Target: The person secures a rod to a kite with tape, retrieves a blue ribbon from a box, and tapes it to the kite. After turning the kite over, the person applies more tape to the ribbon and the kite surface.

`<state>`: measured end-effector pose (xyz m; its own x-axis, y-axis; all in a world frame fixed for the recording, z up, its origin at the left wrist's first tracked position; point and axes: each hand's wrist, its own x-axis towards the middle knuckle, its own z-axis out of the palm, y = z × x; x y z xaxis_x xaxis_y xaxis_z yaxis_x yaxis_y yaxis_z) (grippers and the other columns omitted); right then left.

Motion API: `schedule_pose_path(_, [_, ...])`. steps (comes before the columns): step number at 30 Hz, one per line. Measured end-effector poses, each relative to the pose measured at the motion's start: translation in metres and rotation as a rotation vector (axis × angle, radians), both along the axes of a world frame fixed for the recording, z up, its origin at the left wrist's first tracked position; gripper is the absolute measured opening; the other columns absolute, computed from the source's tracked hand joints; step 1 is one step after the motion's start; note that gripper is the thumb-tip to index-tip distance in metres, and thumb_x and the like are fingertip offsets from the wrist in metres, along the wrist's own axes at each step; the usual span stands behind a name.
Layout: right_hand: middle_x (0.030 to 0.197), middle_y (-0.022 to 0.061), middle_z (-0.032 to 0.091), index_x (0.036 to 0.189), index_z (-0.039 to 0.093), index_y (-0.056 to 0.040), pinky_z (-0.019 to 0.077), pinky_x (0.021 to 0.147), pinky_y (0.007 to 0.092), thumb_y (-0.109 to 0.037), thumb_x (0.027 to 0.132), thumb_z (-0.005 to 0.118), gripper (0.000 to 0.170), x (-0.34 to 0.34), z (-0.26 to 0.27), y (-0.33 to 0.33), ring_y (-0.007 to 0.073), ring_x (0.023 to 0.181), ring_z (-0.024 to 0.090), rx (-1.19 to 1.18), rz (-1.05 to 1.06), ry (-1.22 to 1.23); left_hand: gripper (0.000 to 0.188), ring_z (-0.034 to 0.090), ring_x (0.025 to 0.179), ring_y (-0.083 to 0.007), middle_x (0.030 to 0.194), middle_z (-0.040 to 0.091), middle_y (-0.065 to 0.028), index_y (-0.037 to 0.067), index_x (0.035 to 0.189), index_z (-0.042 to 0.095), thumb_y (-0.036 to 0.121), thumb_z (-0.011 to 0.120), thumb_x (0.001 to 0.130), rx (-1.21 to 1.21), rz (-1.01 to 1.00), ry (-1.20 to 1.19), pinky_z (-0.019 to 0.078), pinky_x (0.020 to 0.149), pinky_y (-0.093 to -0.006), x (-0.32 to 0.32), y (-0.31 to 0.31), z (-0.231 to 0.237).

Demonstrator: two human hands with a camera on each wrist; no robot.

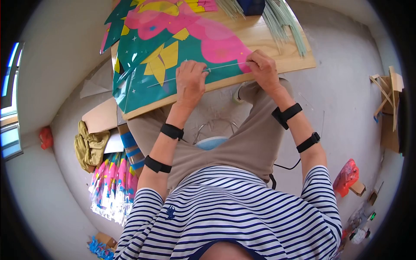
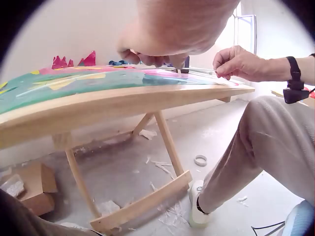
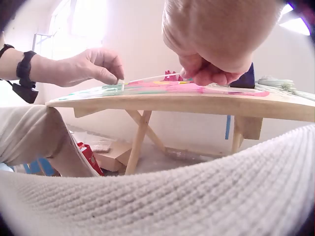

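Head view, upper middle of the frame: the left hand pinches a thin rod, and the right hand pinches it near its right end. The rod stretches over the colourful sheet on the tabletop. Uneven pushing could perhaps bend the rod, or its tip could scratch the sheet.

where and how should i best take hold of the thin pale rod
Probably best in a fingertip pinch at its right end, coming in from the right. The thin pale rod is slender and straight, giving a hand little to wrap around; the right hand pinches that end, while the left hand covers a stretch farther left.
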<state>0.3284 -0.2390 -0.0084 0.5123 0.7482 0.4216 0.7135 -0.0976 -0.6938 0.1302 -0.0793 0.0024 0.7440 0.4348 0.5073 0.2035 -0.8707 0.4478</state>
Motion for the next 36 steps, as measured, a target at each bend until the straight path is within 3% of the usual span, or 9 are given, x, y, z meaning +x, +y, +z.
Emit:
schedule_pose_path(6, [0.082,0.0118,0.063,0.085,0.064,0.0,0.0497,0.068,0.0341,0.003,0.08,0.066,0.006,0.001,0.007,0.008,0.0296,0.075,0.063,0.075,0.007,-0.018,0.01,0.055,0.089,-0.0256,0.085,0.058,-0.0044,0.01,0.085,0.063,0.01,0.07,0.079,0.036,-0.047,0.072,0.0391,0.082,-0.0396,0.007,0.011,-0.001])
schedule_pose_path(12, [0.084,0.0121,0.064,0.086,0.065,-0.0017,0.0504,0.071,0.0395,0.004,0.08,0.063,0.008,0.006,0.006,0.008,0.0328,0.079,0.063,0.029,0.016,-0.021,0.007,0.055,0.086,-0.0256,0.084,0.056,-0.0057,0.009,0.083,0.061,0.01,0.068,0.08,0.221,-0.119,0.111,0.0395,0.081,-0.0394,0.007,0.016,-0.001])
schedule_pose_path(15, [0.084,0.0109,0.064,0.088,0.068,-0.0033,0.0506,0.075,0.0408,0.001,0.079,0.064,0.01,0.01,0.0,-0.004,0.0323,0.081,0.063,-0.035,0.014,-0.203,0.009,0.057,0.085,-0.0278,0.082,0.058,-0.0064,0.009,0.084,0.062,0.006,0.068,0.078,0.139,-0.14,0.1,0.0403,0.08,-0.0399,-0.002,0.004,-0.008])
schedule_pose_path(21, [0.088,0.0114,0.064,0.089,0.069,-0.0049,0.0514,0.077,0.0411,-0.003,0.077,0.068,0.012,0.018,0.0,-0.045,0.0311,0.084,0.064,-0.2,-0.215,0.05,0.013,0.058,0.09,-0.0272,0.086,0.06,-0.0054,0.01,0.086,0.065,0.006,0.071,0.076,-0.036,-0.022,0.056,0.0404,0.082,-0.0401,-0.006,-0.001,-0.011])
schedule_pose_path(25, [0.087,0.0117,0.064,0.089,0.068,-0.0042,0.0522,0.075,0.0392,0.0,0.077,0.068,0.013,0.017,-0.002,-0.05,0.0298,0.082,0.065,-0.201,-0.227,0.084,0.013,0.058,0.091,-0.0263,0.087,0.059,-0.0045,0.01,0.087,0.066,0.007,0.072,0.076,-0.094,0.069,0.124,0.0398,0.083,-0.0405,-0.016,-0.001,-0.005])
schedule_pose_path(33, [0.086,0.0114,0.064,0.089,0.067,-0.0031,0.0532,0.072,0.0366,0.003,0.075,0.07,0.015,0.021,-0.004,-0.049,0.0266,0.078,0.066,-0.184,-0.216,0.162,0.011,0.055,0.09,-0.0267,0.085,0.055,-0.0052,0.01,0.082,0.062,0.007,0.072,0.077,-0.052,0.032,0.188,0.0387,0.081,-0.0417,-0.017,0.004,-0.009])
schedule_pose_path(36, [0.086,0.0095,0.063,0.093,0.067,0.0012,0.0524,0.072,0.03,0.007,0.075,0.069,0.018,0.021,-0.002,-0.049,0.019,0.076,0.065,-0.199,-0.214,0.18,0.011,0.055,0.089,-0.0268,0.085,0.054,-0.0053,0.01,0.082,0.061,0.008,0.071,0.077,-0.027,0.024,0.222,0.0385,0.081,-0.0416,-0.021,0.006,-0.006])
